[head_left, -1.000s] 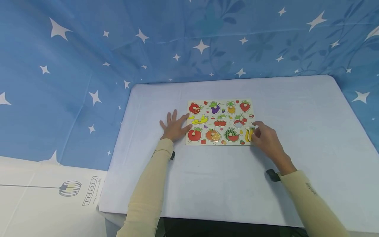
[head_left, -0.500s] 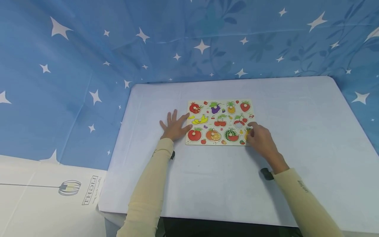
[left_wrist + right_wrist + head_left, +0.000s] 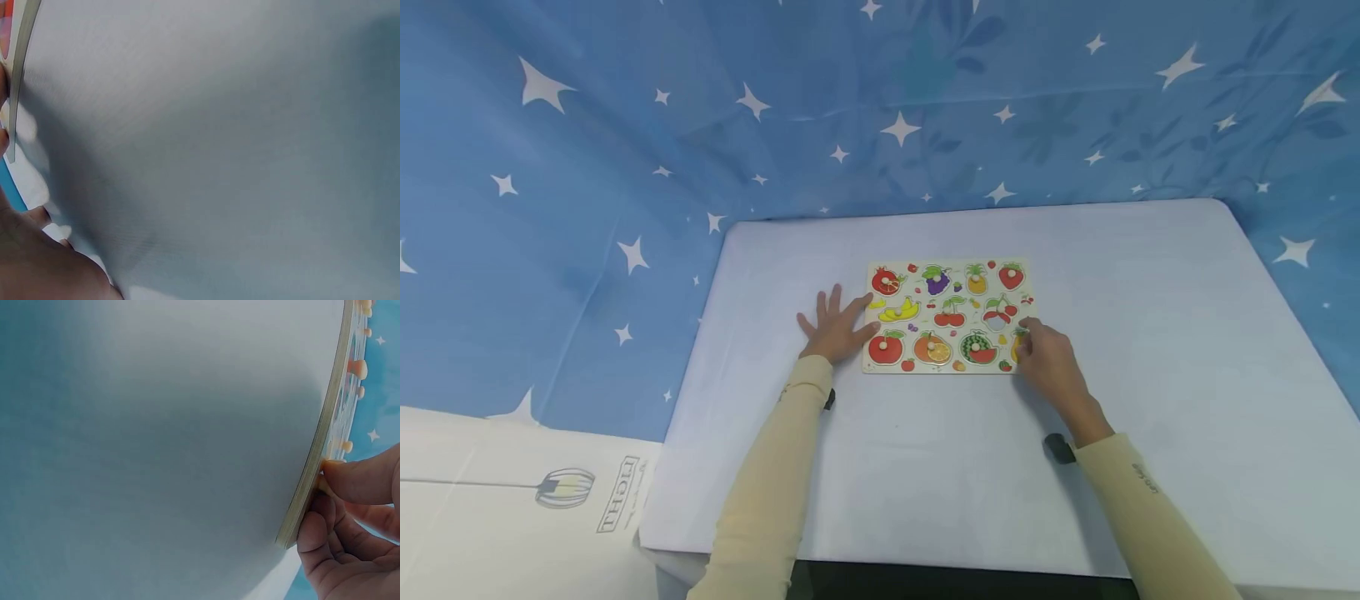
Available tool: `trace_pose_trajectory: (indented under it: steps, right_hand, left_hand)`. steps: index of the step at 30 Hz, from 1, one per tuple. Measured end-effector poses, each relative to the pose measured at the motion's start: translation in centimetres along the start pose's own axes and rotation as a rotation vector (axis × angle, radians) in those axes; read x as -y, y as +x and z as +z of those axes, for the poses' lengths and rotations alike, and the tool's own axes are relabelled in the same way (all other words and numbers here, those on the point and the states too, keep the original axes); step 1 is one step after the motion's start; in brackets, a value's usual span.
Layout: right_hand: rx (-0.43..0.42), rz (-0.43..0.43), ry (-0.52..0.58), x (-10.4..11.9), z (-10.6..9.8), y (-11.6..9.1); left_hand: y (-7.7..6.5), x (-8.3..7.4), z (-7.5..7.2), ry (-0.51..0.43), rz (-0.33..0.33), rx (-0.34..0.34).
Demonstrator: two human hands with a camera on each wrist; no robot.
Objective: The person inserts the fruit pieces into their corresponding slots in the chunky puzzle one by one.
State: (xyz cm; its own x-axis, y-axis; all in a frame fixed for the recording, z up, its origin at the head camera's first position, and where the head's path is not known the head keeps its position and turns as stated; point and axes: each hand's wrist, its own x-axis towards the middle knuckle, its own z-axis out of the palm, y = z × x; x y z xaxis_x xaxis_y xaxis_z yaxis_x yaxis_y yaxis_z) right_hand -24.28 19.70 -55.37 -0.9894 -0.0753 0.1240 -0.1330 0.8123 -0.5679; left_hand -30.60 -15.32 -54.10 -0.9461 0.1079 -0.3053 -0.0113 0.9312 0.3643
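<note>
A wooden fruit puzzle board (image 3: pixel 936 369) lies on the white-covered table, its knobbed pieces seated in rows. At its left edge my left hand (image 3: pixel 835 333) rests with fingers spread, thumb and forefinger reaching onto the board; in the left wrist view part of that hand (image 3: pixel 47 265) shows at the lower left. My right hand (image 3: pixel 1051 358) is over the near right corner, pinching a yellow fruit puzzle piece (image 3: pixel 1016 347) that it mostly covers. The right wrist view shows the thumb (image 3: pixel 365 481) and curled fingers around a pale knob (image 3: pixel 322 484) beside the board's edge.
The white tablecloth (image 3: pixel 910 483) extends around the board on all sides. A blue star-patterned curtain (image 3: pixel 820 108) hangs behind and to the left. Dark wrist cameras (image 3: pixel 1060 448) sit under the cuffs, close above the table.
My right hand has moved left, further over the board's corner, hiding more of the yellow piece. The left hand keeps its place on the board while the head view tilts slightly.
</note>
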Motion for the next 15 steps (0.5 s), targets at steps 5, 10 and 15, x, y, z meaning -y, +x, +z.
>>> trace_pose_trajectory:
  steps: [5, 10, 15]
  right_hand:
    - [-0.001, 0.011, -0.001, 0.3, 0.4, 0.2]
    - [0.032, 0.065, -0.008, 0.7, 0.8, 0.4]
    - [0.022, 0.043, -0.003, 0.9, 1.2, 0.1]
  left_hand:
    - [0.0, 0.3, -0.3, -0.003, -0.010, -0.001]
    - [-0.1, 0.8, -0.2, 0.007, -0.008, 0.003]
    - [-0.2, 1.1, -0.1, 0.009, -0.012, 0.003]
